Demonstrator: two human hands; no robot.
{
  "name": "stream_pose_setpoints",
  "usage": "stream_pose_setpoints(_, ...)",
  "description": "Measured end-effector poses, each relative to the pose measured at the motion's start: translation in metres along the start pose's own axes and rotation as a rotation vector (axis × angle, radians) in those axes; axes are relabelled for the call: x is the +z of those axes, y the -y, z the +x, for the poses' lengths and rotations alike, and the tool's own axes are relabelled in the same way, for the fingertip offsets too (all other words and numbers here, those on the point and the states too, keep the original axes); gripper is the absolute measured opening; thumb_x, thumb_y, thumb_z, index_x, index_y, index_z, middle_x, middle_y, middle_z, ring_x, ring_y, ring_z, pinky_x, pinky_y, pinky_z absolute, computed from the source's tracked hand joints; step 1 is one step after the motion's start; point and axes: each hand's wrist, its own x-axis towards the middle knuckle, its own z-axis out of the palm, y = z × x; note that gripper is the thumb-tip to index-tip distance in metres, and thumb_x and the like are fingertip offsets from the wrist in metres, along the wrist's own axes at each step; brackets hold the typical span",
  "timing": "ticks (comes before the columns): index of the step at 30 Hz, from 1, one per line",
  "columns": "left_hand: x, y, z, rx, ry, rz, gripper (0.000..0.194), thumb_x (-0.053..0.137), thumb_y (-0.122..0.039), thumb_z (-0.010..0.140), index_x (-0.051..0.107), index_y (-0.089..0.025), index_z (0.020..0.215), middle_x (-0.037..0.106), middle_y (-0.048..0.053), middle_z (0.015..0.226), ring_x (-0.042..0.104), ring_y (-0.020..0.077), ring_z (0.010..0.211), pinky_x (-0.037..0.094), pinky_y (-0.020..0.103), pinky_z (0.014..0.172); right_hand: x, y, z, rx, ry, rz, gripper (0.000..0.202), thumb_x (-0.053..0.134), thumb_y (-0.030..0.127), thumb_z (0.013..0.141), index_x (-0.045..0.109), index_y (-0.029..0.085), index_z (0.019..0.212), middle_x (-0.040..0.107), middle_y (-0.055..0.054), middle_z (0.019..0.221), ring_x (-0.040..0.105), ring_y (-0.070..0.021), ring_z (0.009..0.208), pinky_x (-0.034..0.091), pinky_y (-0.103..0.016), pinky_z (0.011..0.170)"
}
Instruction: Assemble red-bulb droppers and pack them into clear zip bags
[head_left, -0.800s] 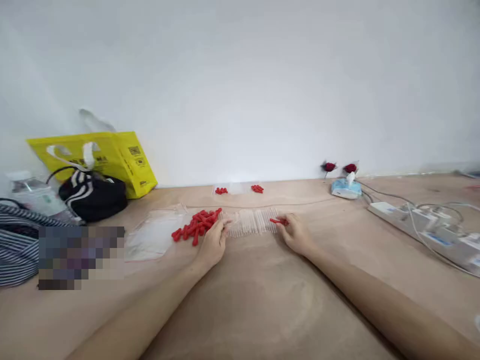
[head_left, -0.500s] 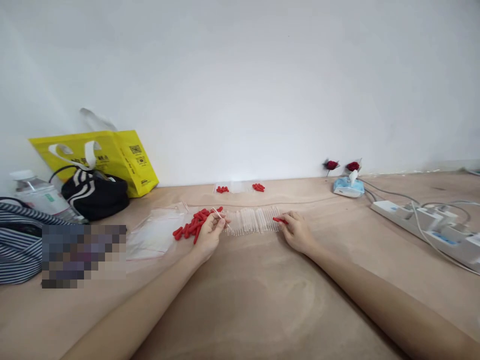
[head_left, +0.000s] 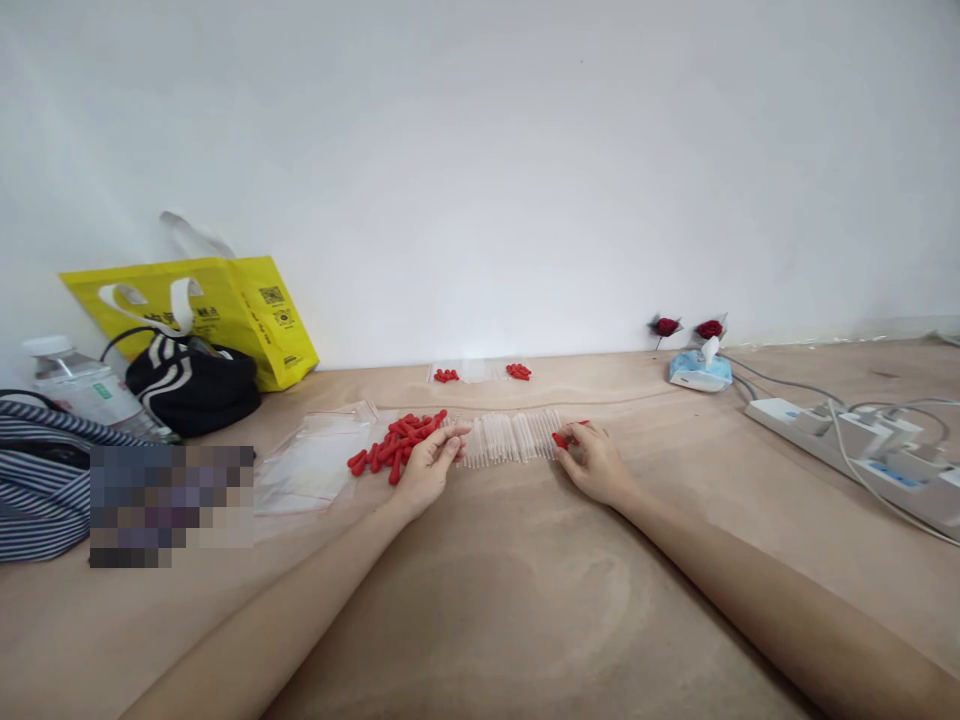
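Note:
A row of thin clear tubes (head_left: 510,438) lies side by side between my two hands. My left hand (head_left: 426,472) is at the row's left end, with thumb and index finger slightly apart and no tube visible between them. Beside and partly behind it is a pile of red rubber bulbs (head_left: 394,445), narrow at one end and rounded at the other. My right hand (head_left: 598,465) rests at the right end, its fingers curled round a red bulb (head_left: 559,440). More red shows above its knuckles; whether it belongs to the same piece, I cannot tell.
Clear zip bags (head_left: 311,465) lie left of the pile. Two small groups of bulbs (head_left: 446,376) sit on bags by the wall. A yellow bag (head_left: 277,330), black pouch (head_left: 195,390) and bottle (head_left: 90,385) stand left. Tissues (head_left: 699,374) and a power strip (head_left: 840,440) are right.
The thin tube pinched in my left hand before no longer shows there, and those fingers now point right. My right hand has turned slightly, with red showing in two places.

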Motion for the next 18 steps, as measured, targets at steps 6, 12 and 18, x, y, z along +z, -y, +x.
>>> stream_pose_setpoints(6, -0.001, 0.003, -0.001, 0.482, 0.133, 0.67, 0.023, 0.046, -0.016, 0.082, 0.064, -0.018, 0.097, 0.056, 0.004, 0.08, 0.053, 0.0146, 0.075, 0.044, 0.028, 0.071, -0.001, 0.006, -0.001, -0.064, 0.021, -0.058, 0.016, 0.049, 0.026, 0.08, 0.063, 0.023, 0.089, 0.062, -0.004, 0.083, 0.049, -0.0208, 0.087, 0.03, -0.036, 0.078)
stream_pose_setpoints(12, 0.006, 0.012, 0.003, 0.635, 0.138, 0.912, 0.019, 0.047, -0.015, 0.083, 0.063, -0.018, 0.091, 0.062, 0.004, 0.081, 0.055, 0.0164, 0.077, 0.042, 0.031, 0.076, 0.007, 0.029, 0.009, -0.124, 0.041, -0.024, 0.016, 0.051, 0.027, 0.08, 0.064, 0.023, 0.088, 0.061, -0.003, 0.08, 0.049, -0.0188, 0.081, 0.028, -0.035, 0.076)
stream_pose_setpoints(18, 0.009, 0.011, 0.004, 0.618, 0.155, 0.927, 0.014, 0.046, -0.016, 0.083, 0.059, -0.019, 0.088, 0.062, 0.003, 0.083, 0.055, 0.0166, 0.081, 0.04, 0.031, 0.077, 0.017, 0.041, 0.018, -0.168, 0.061, -0.036, 0.013, 0.052, 0.023, 0.078, 0.063, 0.022, 0.085, 0.062, -0.003, 0.081, 0.049, -0.0177, 0.081, 0.026, -0.035, 0.077)
